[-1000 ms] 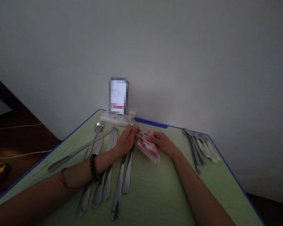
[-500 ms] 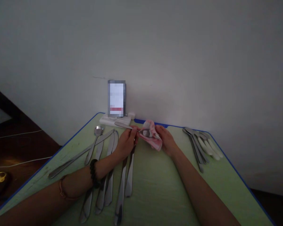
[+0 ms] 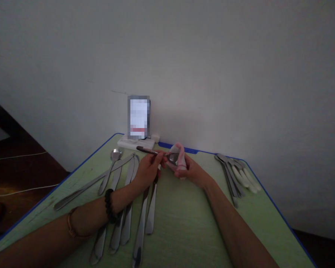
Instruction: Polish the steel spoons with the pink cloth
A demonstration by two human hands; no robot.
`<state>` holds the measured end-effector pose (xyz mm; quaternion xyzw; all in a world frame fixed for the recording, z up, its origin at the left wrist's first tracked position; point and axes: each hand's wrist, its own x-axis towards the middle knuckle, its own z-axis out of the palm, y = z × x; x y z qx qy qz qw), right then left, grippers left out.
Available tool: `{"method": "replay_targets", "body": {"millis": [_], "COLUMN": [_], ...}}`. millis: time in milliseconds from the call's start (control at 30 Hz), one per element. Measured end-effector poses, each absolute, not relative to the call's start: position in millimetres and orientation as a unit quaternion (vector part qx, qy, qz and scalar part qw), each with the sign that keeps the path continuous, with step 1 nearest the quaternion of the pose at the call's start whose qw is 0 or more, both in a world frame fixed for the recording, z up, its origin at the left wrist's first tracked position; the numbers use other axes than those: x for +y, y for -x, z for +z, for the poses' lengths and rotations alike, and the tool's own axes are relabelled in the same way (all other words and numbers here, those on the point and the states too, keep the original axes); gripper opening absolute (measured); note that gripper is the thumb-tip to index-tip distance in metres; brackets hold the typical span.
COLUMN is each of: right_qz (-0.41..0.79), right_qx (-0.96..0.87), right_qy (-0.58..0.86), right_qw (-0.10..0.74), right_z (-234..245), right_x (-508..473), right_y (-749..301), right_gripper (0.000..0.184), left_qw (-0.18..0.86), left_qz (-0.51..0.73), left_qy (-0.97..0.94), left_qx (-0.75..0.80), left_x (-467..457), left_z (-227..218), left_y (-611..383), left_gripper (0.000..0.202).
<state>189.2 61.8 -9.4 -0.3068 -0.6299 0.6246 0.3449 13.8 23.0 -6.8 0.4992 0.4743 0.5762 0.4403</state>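
Note:
A metal spoon (image 3: 173,159) is held above the table, its handle pointing left and its bowl to the right. My left hand (image 3: 151,166) is closed around the spoon's handle near the neck. A pink and white cloth (image 3: 180,150) wraps the far and right side of the bowl. My right hand (image 3: 194,171) grips this cloth from the right, thumb toward me, pressing it against the bowl. Beneath and beside my left forearm lie several metal table knives (image 3: 139,234), partly covered by the arm.
Another spoon (image 3: 116,154) lies at the left, near long metal cutlery (image 3: 72,197). Several spoons and white-handled pieces (image 3: 244,176) lie at the right. A phone (image 3: 139,117) leans on the wall above a white power strip (image 3: 124,143). The green table (image 3: 190,223) has a blue edge.
My right hand has moved slightly left and turned, folding the cloth closer around the spoon's bowl. The spoon has rotated a little, so its bowl shows more. The view has shifted slightly.

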Motion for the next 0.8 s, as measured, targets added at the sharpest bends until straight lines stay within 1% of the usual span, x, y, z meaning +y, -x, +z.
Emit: {"method": "replay_targets", "body": {"millis": [67,133,167,200,300,333,400,533,600,700,800], "right_qz": [0.602,0.601,0.615,0.637,0.713,0.729,0.745,0.751,0.756,0.773,0.791], "right_qx": [-0.625,-0.597,-0.574,-0.545,-0.448,-0.421,-0.383,-0.364,-0.38,-0.409,-0.388], "right_qy": [0.35,0.372,0.371,0.363,0.317,0.305,0.287,0.256,0.227,0.181,0.181], "right_qw": [0.355,0.378,0.393,0.407,0.436,0.445,0.464,0.487,0.482,0.451,0.437], "right_z": [-10.1,-12.2,-13.5,-14.8,-17.5,-17.7,-17.3,-12.7,-8.6,-2.4,0.1], "right_x": [60.8,60.2,60.2,60.6,63.5,64.8,67.1,66.3,63.2,58.6,57.6], "right_y": [-190.0,-189.4,-188.5,-187.4,-183.9,-183.1,-182.4,-182.2,-181.9,-182.3,-185.4], "right_gripper": [0.095,0.097,0.092,0.083,0.046,0.036,0.027,0.03,0.037,0.052,0.063], "left_qw": [0.447,0.456,0.461,0.464,0.465,0.464,0.466,0.476,0.475,0.465,0.465], "left_qz": [0.584,0.584,0.581,0.578,0.574,0.574,0.574,0.558,0.547,0.534,0.519], "left_qy": [-0.481,-0.469,-0.466,-0.465,-0.467,-0.468,-0.47,-0.476,-0.485,-0.499,-0.499], "left_qx": [0.477,0.481,0.482,0.483,0.486,0.486,0.483,0.485,0.49,0.5,0.515], "left_x": [22.9,22.7,22.7,22.6,22.7,22.9,23.6,25.8,26.7,26.6,25.0], "left_z": [-6.8,-6.5,-6.3,-6.1,-5.7,-5.8,-6.5,-10.0,-12.1,-13.6,-11.9], "left_y": [-12.3,-11.0,-10.4,-10.1,-9.8,-10.0,-10.5,-11.2,-10.8,-9.8,-9.1], "left_gripper": [0.043,0.045,0.045,0.045,0.046,0.046,0.046,0.047,0.048,0.049,0.05]}}
